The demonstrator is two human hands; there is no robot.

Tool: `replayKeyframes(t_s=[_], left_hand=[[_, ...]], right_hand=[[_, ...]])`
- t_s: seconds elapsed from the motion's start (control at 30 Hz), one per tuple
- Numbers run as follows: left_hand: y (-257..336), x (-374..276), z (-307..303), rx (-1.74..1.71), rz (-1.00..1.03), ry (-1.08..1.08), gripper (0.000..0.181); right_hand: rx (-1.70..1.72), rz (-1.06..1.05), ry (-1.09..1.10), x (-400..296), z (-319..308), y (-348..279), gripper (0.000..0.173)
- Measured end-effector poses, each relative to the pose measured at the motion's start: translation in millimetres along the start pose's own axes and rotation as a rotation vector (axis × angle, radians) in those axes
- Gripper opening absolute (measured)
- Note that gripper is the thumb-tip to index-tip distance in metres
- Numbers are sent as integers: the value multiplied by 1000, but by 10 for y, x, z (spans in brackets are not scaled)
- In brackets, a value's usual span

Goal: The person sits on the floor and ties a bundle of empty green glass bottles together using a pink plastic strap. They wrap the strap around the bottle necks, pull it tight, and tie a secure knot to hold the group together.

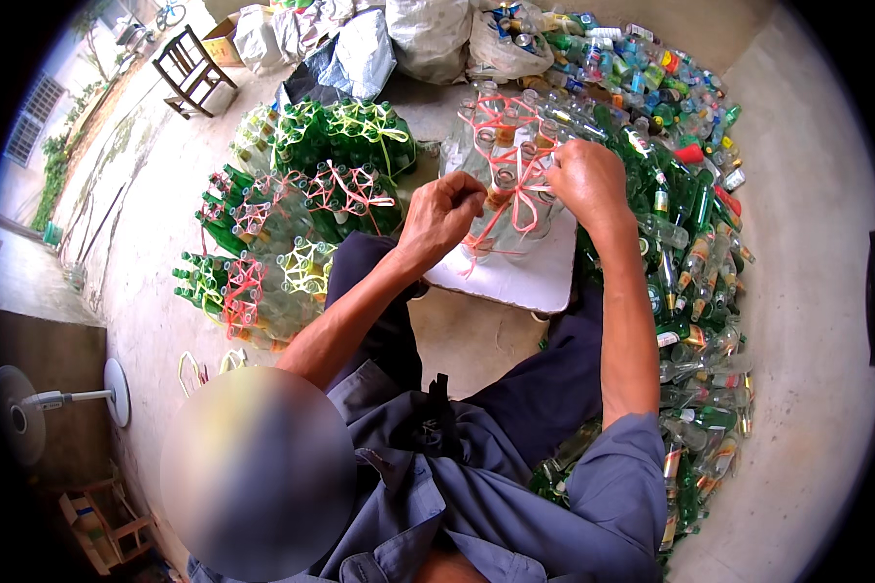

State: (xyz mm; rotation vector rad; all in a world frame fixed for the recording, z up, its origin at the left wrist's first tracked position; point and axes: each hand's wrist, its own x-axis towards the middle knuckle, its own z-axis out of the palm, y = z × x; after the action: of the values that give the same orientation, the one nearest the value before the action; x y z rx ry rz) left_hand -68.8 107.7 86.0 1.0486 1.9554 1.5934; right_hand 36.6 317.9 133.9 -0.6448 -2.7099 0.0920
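Several clear glass bottles (514, 229) stand in a cluster on a small white board (532, 280) between the person's knees. Pink plastic twine (526, 191) criss-crosses around the bottle necks, with loops tied at the near side. My left hand (448, 208) is at the left side of the cluster, its fingers pinched together close to the twine; whether they hold a strand is not clear. My right hand (589, 175) is closed at the cluster's right edge beside the bottle necks, its fingertips partly hidden, so its hold cannot be told.
Green and clear bottles tied with twine (343, 189) stand on the floor to the left. A large heap of loose glass bottles (689, 255) lies to the right. Full sacks (426, 36) and a wooden chair (193, 69) are farther back, a standing fan (65, 398) at lower left.
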Motion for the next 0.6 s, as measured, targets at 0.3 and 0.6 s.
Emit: replayKeyframes(t_s=[0.3,0.6], left_hand=[[89,310,175,376,300,220,23],[179,502,311,728,403,82,34]], right_hand=[[146,-20,5,-46,234,-113,15],[436,-25,152,-183,332,-96,13]])
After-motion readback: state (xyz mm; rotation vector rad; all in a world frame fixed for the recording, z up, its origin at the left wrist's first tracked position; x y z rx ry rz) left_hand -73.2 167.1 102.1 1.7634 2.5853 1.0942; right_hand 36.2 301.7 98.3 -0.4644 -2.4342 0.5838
